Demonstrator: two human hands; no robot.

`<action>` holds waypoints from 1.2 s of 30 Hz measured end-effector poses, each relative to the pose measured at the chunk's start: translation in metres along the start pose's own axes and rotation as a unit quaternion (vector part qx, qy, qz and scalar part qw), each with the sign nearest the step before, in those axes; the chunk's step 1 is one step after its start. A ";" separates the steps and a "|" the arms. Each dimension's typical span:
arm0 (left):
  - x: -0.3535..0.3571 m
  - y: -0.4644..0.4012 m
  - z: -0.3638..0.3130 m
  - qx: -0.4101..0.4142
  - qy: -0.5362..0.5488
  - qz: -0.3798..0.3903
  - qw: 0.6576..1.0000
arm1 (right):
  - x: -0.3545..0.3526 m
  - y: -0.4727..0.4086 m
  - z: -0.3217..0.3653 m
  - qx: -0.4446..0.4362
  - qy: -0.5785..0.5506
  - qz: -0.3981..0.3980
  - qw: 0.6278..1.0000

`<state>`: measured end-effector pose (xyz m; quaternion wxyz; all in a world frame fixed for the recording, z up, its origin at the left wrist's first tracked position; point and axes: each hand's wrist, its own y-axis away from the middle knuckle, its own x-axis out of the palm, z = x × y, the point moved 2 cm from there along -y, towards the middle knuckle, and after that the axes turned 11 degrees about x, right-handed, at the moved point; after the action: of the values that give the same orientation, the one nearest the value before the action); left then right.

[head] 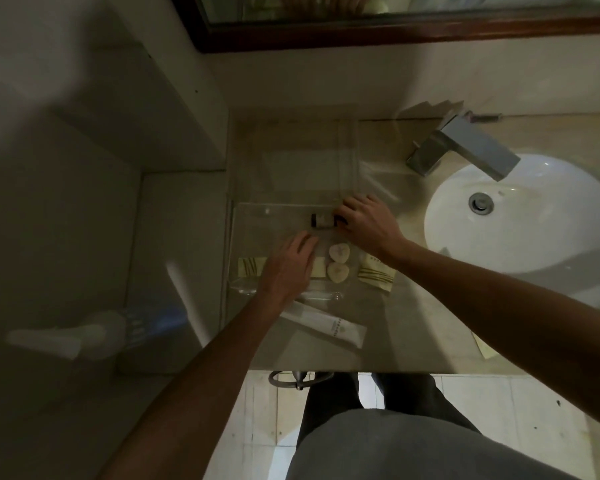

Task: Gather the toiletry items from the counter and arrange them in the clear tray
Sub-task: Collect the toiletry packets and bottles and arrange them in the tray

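The clear tray [253, 216] is sitting on the counter [406, 327] under both hands, with the white tube [326, 325] lying outside it, just nearer the person than the left hand [288, 265], and a striped sachet [376, 275] lying outside below the right wrist. The right hand [364, 220] is pinching narrowly on a small dark-capped bottle [321, 221] inside the tray, while the left hand is resting flat with fingers spread, holding nothing visible (its palm side is hidden), beside two heart-shaped soaps [339, 263]. Judging from this, the bottle could be tipping or rolling toward the soaps if released carelessly, since the tray floor looks slick.
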<state>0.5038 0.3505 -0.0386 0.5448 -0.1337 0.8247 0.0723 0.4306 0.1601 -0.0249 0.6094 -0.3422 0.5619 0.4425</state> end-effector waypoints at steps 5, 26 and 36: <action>-0.001 -0.009 0.002 -0.021 -0.015 0.022 0.999 | -0.015 0.015 -0.010 0.007 -0.061 -0.024 0.998; 0.128 -0.246 -0.378 0.243 -0.017 0.058 0.968 | -0.087 0.312 -0.417 0.413 -0.061 -0.058 0.907; 0.235 -0.366 -0.571 0.342 0.006 0.121 0.932 | -0.095 0.441 -0.569 0.575 -0.065 -0.035 0.815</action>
<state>0.0244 -0.1827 -0.0188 0.5402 0.1606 0.8124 -0.1496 -0.1916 -0.2095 0.0280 0.7452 0.0804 0.6608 0.0390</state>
